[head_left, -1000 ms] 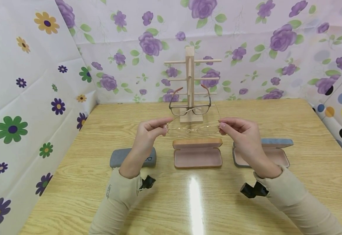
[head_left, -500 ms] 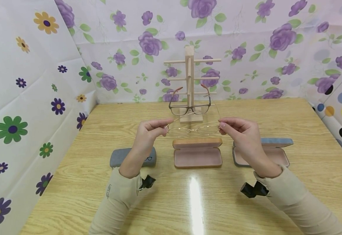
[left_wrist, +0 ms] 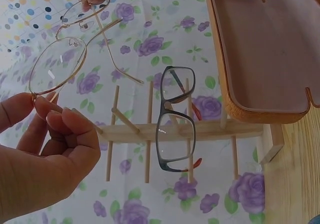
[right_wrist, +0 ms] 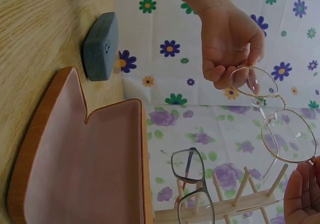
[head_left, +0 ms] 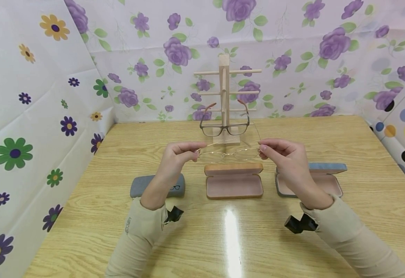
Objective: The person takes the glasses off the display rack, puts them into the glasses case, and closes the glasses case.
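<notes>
Thin gold-rimmed glasses (head_left: 245, 150) are held level in the air between both hands. The left hand (head_left: 176, 159) pinches their left hinge corner between thumb and fingers, and the right hand (head_left: 285, 158) pinches the right corner. In the left wrist view the left thumb and fingertips grip the rim edge of the gold glasses (left_wrist: 81, 60). One temple angles inward across the lenses; the other points away. Behind them, dark-framed glasses (head_left: 225, 126) with reddish temple tips hang on a wooden stand (head_left: 224, 79).
Below the hands lies an open orange case (head_left: 235, 188) with pink lining. An open blue case (head_left: 329, 168) is partly behind the right wrist. A grey-blue case (head_left: 142, 186), shut, sits at the left, partly covered by the left arm.
The left temple of the gold glasses has swung inward and lower, toward the lenses. Both hands keep nearly the same place and grip.
</notes>
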Demonstrator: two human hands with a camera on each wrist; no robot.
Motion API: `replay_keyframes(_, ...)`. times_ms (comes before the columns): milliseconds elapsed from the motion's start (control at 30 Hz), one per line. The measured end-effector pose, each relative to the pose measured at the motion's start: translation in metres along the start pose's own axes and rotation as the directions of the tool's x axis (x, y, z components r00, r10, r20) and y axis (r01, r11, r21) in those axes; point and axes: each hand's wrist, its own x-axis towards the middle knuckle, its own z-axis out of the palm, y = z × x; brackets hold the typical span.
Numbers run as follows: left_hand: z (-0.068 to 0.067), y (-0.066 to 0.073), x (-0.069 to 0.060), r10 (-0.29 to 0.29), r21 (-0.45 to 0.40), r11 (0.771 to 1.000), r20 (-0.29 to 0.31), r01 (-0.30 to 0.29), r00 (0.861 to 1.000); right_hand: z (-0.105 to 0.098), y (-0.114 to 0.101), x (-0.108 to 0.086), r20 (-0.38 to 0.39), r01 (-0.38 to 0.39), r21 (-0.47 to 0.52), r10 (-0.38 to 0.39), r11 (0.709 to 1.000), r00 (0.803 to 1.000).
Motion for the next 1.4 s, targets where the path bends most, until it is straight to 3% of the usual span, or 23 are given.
replay_keyframes(433,-0.0022,-0.0008,-0.0009,-0.010,0.022,1.000,0.096,0.008,0.995,-0.0025,0.0009,0.0013,0.002,-0.030,-0.026,0.030,0.999,1.000)
replay_keyframes(733,-0.0030,-0.0006,-0.0015,-0.019,0.023,1.000,0.119,0.016,0.993,-0.0029,0.0021,0.0021,0.004,-0.038,-0.017,0.038,0.999,0.999)
replay_keyframes(1000,-0.0025,-0.0004,-0.0016,-0.009,0.013,1.000,0.119,0.007,0.993,-0.0019,0.0019,0.0035,0.028,-0.029,0.089,0.027,0.996,0.999)
replay_keyframes(1400,-0.0026,-0.0017,-0.0025,-0.002,0.016,1.000,0.129,0.000,0.992,-0.0043,-0.0039,0.0075,0.078,-0.167,0.219,0.154,0.961,0.985)
